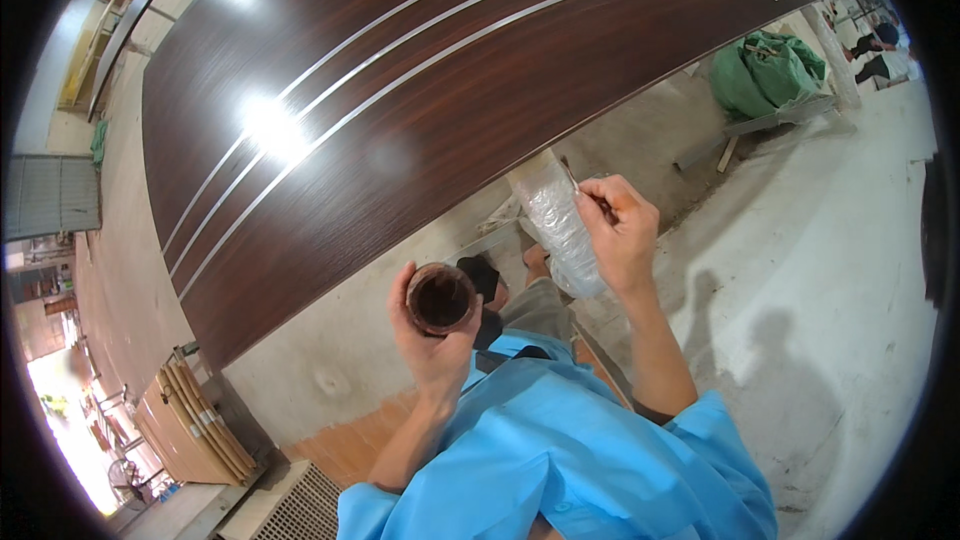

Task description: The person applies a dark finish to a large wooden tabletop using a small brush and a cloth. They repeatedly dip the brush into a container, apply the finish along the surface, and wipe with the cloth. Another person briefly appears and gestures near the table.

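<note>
My left hand is wrapped round a small round pot, held with its mouth up. Its inside is dark brown, and how full it is I cannot tell. Between the fingertips of my right hand is a thin brush, its dark tip pointing up and away from me. The tip appears near the edge of a large dark brown wood-grain panel; I cannot make out any contact. Three curved-looking silver strips run along the panel, and bright light reflects off its left part.
Below the panel's edge is a support wrapped in clear plastic. A green sack sits at the far right, with another person beyond. Stacked boards and a perforated box stand at lower left.
</note>
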`<state>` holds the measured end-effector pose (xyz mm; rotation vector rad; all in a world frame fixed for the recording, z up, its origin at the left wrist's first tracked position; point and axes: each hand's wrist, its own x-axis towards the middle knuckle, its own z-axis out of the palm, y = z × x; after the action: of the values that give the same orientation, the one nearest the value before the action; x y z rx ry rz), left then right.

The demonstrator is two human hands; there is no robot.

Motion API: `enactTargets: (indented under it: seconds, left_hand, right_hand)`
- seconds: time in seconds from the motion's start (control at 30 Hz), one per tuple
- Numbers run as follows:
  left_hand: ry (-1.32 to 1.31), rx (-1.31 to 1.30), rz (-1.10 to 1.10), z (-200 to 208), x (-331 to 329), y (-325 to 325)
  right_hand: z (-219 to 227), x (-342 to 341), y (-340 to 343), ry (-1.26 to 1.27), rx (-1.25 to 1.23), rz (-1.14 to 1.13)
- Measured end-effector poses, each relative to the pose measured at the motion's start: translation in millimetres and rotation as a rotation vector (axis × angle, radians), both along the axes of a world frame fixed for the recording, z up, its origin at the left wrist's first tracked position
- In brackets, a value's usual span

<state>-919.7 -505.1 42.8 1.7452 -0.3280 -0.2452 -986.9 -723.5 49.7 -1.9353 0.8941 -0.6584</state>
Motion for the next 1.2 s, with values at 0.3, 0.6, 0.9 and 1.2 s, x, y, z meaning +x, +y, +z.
enactTargets:
  seconds: [0.3,0.6,0.9,1.2]
  left_hand:
    - [0.023,0.036,0.035,-5.3,2.0,4.1]
    - [0.044,0.082,0.041,-8.5,6.7,1.1]
    - [0.012,0.060,0.031,-13.3,9.2,2.6]
    - [0.014,0.080,0.042,-14.5,10.5,7.3]
  right_hand:
    - [-28.1,13.0,-9.6,-0.021,-0.128,0.028]
    - [-28.3,14.5,-16.9,0.005,-0.132,0.003]
    - [-25.4,23.2,7.6,0.013,-0.386,0.132]
    - [-25.7,29.8,20.6,0.067,-0.470,0.101]
